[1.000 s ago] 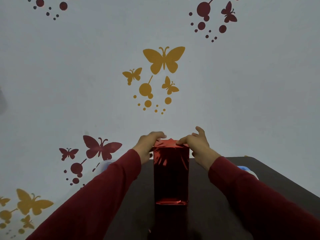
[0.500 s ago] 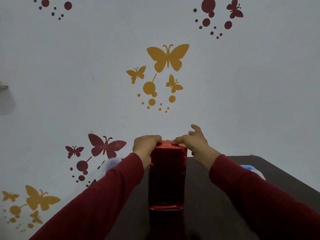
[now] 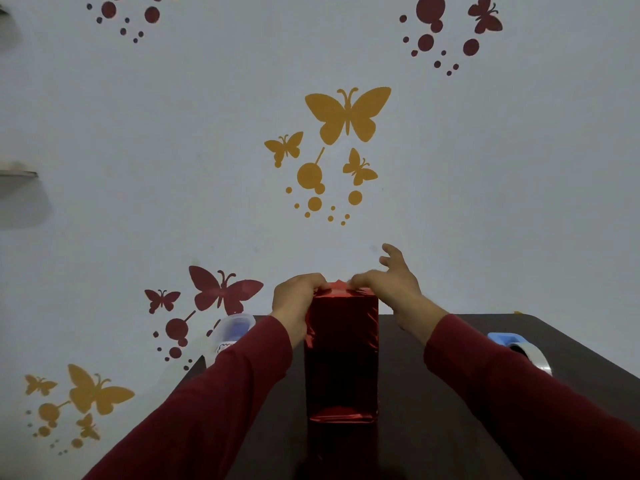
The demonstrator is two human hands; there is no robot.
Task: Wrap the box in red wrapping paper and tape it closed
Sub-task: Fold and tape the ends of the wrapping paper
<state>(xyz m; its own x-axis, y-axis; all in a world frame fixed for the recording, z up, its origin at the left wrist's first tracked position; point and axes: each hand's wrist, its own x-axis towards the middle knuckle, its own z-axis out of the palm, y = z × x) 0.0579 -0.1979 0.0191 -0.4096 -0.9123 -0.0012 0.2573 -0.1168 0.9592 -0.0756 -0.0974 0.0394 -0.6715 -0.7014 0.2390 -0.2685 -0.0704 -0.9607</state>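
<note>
A box covered in shiny red wrapping paper (image 3: 341, 355) lies lengthwise on the dark table (image 3: 408, 410), its near end folded flat. At its far end a small peak of red paper sticks up. My left hand (image 3: 298, 299) grips the far left corner of the wrapped box, fingers curled over the paper. My right hand (image 3: 388, 282) presses thumb and forefinger on the paper flap at the far right corner, with the other fingers lifted and spread. A tape roll in a blue dispenser (image 3: 519, 351) sits on the table to the right, partly behind my right sleeve.
A clear plastic container (image 3: 232, 329) stands at the table's far left corner, beside my left sleeve. Behind the table is a pale wall with yellow and dark red butterfly stickers. The table's far edge runs just behind the box.
My head has tilted down slightly, so the scene sits higher. Both hands stay on the far end of the box; the right fingers have lifted and spread more.
</note>
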